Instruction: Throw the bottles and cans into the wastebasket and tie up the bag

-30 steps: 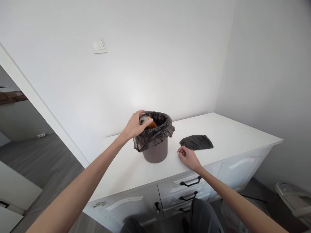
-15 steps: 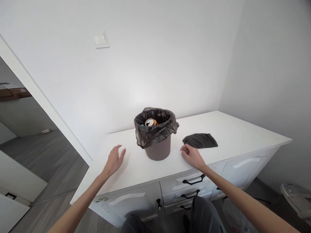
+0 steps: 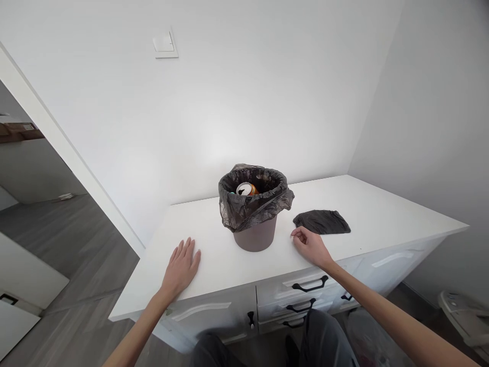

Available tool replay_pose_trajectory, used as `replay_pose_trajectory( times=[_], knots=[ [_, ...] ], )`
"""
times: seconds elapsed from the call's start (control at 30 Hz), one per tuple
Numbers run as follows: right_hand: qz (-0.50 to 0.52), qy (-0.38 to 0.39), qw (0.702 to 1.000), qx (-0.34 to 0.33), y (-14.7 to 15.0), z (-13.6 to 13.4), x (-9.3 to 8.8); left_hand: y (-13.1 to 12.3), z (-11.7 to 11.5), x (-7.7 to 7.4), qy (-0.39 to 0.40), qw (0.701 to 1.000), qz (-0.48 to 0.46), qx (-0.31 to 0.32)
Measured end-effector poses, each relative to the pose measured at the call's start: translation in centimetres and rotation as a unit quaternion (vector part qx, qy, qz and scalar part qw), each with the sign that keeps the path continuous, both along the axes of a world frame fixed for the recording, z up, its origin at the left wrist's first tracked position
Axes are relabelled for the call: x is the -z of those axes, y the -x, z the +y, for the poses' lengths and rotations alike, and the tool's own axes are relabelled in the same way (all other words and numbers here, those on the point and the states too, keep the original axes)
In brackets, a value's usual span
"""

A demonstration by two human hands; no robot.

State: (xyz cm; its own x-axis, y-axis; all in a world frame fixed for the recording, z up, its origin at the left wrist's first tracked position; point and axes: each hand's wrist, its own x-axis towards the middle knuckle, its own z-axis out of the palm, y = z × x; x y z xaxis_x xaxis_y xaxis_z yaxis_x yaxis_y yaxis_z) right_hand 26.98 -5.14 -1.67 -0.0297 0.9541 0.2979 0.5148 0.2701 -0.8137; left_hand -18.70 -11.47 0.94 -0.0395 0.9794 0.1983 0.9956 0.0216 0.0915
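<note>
Left hand (image 3: 182,267) withdrawn from bin (image 3: 255,234), flat on counter (image 3: 221,266), can (image 3: 247,189) tilted top-up

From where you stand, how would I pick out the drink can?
Look at the white counter. A small brown bin lined with a black bag stands on it; the can lies inside, the only orange and silver thing there.

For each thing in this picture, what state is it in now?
left hand, open, flat on the counter, empty
right hand, half curled, resting on counter, empty
bin, upright, lined with a black bag
can, inside the bin, top showing
folded bag, flat on counter, right of bin
drawers, shut
</note>
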Motion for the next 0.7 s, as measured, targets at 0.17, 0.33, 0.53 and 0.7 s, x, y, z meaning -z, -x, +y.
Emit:
replay_pose_trajectory(
  times=[0.17, 0.33, 0.53, 0.7],
  knots=[
    [-0.005, -0.005, 1.0, -0.003, -0.09, 0.15, 0.27, 0.01, -0.04, 0.22, 0.001, 1.0, 0.015, -0.002],
    [-0.003, -0.006, 1.0, -0.002, -0.06, 0.19, 0.43, -0.09, -0.14, 0.17, -0.007, 1.0, 0.018, -0.002],
    [-0.001, -0.009, 1.0, -0.001, -0.09, 0.13, 0.4, -0.19, -0.26, -0.07, 0.004, 1.0, 0.018, 0.0],
    [0.002, -0.007, 1.0, 0.0, -0.09, 0.12, 0.23, -0.28, -0.29, -0.15, -0.005, 1.0, 0.015, 0.002]
  ],
)
